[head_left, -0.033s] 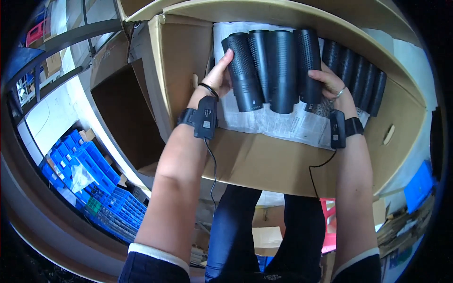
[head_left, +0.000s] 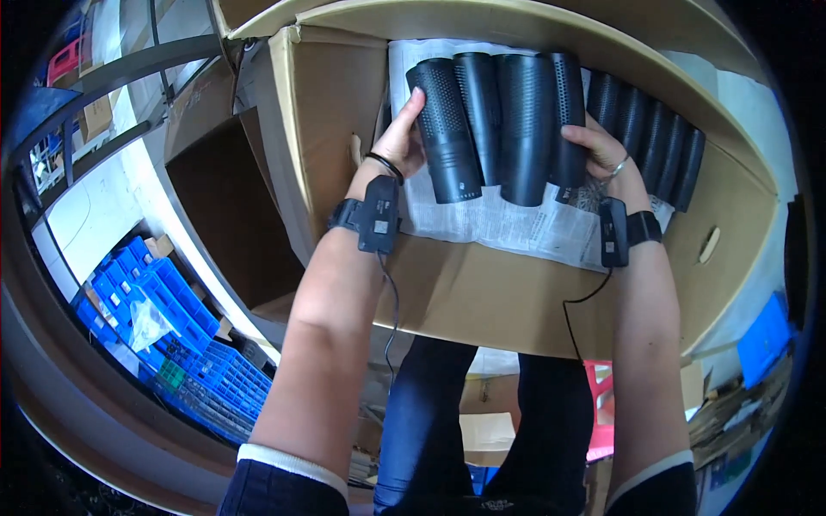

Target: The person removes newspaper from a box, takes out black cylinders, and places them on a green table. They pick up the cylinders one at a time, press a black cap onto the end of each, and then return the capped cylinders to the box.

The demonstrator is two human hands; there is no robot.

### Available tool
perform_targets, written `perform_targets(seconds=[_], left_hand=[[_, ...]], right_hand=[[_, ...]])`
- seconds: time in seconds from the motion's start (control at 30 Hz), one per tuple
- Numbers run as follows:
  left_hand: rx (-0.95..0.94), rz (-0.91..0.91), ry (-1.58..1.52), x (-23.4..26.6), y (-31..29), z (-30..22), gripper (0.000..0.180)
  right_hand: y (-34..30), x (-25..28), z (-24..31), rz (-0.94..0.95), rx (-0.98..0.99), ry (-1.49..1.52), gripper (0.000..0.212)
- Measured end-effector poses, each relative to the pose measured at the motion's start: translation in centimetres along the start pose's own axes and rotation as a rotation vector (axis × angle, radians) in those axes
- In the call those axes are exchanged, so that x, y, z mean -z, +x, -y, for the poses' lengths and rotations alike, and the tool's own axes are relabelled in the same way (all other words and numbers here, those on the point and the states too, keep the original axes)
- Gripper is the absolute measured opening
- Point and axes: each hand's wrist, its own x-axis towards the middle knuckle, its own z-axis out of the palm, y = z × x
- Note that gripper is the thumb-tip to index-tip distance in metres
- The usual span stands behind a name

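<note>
1. Bracketing a row of four rigid-looking black cylinders [head_left: 525, 129] with perforated or ribbed surfaces, the bare left hand [head_left: 398, 144] and bare right hand [head_left: 604, 153] reach inside the large brown cardboard box [head_left: 473, 297]. The four stand side by side, slightly fanned, in the box's left and middle part, over the printed white paper sheet [head_left: 490, 234] that covers part of its bottom.

2. At the end nearest the box's left wall, the left thumb [head_left: 416, 103] lies along the outer cylinder's upper edge; the other fingers are hidden behind it, so how tightly they close I cannot tell. At the opposite end, the right thumb [head_left: 578, 136] crosses the outer cylinder's front; its fingers are also out of sight.

3. Each cylinder should feel stiff, probably light to moderate in weight; whether it is hollow cannot be told. The smooth lower parts may slide, while the perforated areas should give better friction. Round sides could roll on one another, so the middle two seem the likeliest to slip. Support from beneath with even inward pressure at mid-length looks soundest.

4. Both forearms come over the box's near edge, angled slightly inward, palms facing each other. Similar black perforated cylinders [head_left: 656, 146] lie in a row towards the box's right wall, untouched.
</note>
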Motion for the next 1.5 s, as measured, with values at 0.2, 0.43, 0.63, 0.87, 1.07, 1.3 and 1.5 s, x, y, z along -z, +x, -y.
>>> perform_targets(seconds=[0.2, 0.43, 0.63, 0.87, 1.07, 1.3, 1.5], left_hand=[[0.065, 0.003, -0.028, 1.3, 0.7, 0.0, 0.072], [0.023, 0.027, -0.138, 1.9, 1.4, 0.0, 0.065], [-0.053, 0.188, -0.166, 2.6, 1.7, 0.5, 0.068], [-0.090, 0.275, -0.242, 3.2, -0.2, 2.6, 0.072], [-0.043, 0.234, -0.293, 0.2, -5.9, 6.0, 0.079], [0.126, 0.186, -0.237, -2.2, -4.1, 8.1, 0.054], [0.012, 0.353, -0.332, 0.4, -1.3, 8.9, 0.059]], right_hand=[[1.1, 2.6, -2.2, 0.154, -0.117, 0.378, 0.057], [1.7, 2.2, -3.1, 0.317, -0.016, 0.470, 0.047], [2.0, 2.9, -2.4, 0.326, -0.058, 0.373, 0.054], [-0.8, 1.4, -1.8, 0.343, -0.016, 0.270, 0.060], [-6.5, 0.9, -3.4, 0.367, -0.069, 0.273, 0.064], [-5.9, 1.4, -4.2, 0.226, -0.148, 0.291, 0.076], [-3.4, -0.5, -4.1, 0.362, -0.103, 0.345, 0.070]])
